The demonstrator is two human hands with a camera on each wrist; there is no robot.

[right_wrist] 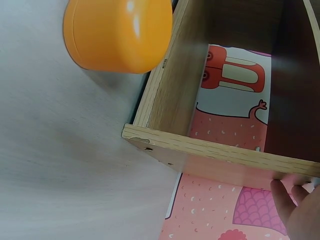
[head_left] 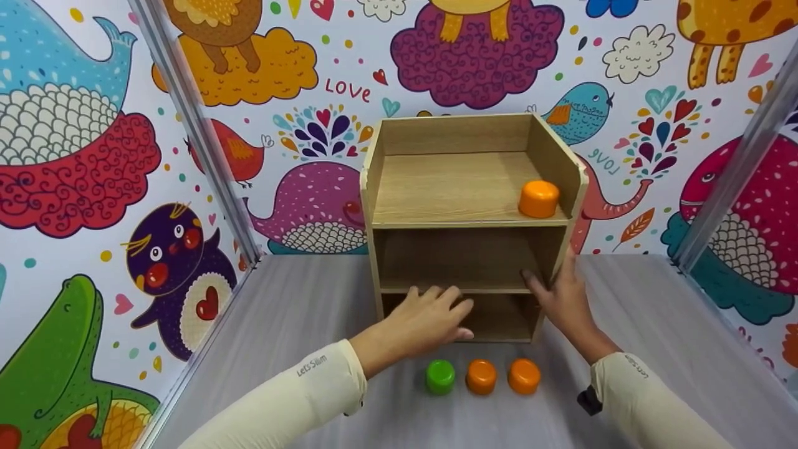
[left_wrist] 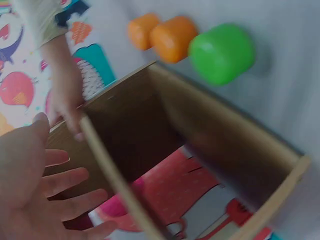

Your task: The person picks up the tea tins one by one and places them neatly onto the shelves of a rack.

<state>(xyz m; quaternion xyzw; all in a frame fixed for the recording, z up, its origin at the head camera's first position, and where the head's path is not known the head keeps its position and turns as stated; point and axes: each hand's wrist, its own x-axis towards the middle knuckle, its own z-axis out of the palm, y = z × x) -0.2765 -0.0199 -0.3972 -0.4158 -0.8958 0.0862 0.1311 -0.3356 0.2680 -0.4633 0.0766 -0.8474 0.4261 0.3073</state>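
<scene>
A small wooden shelf unit (head_left: 458,223) with three levels stands against the back wall. My right hand (head_left: 564,302) holds its right side panel, thumb at the front edge and fingers along the outer face; in the right wrist view the fingertips (right_wrist: 282,197) meet that outer face. In front of the lower levels is my left hand (head_left: 414,324), its fingers spread and nothing held in them, as the left wrist view (left_wrist: 55,185) also shows. An orange cap-like piece (head_left: 538,199) sits at the right of the top level.
On the grey tabletop (head_left: 299,312) before the shelf stand a green cap-like piece (head_left: 441,377) and two orange ones (head_left: 481,376) in a row. Patterned panels (head_left: 299,112) with metal corner posts (head_left: 199,137) enclose the table at the back and sides.
</scene>
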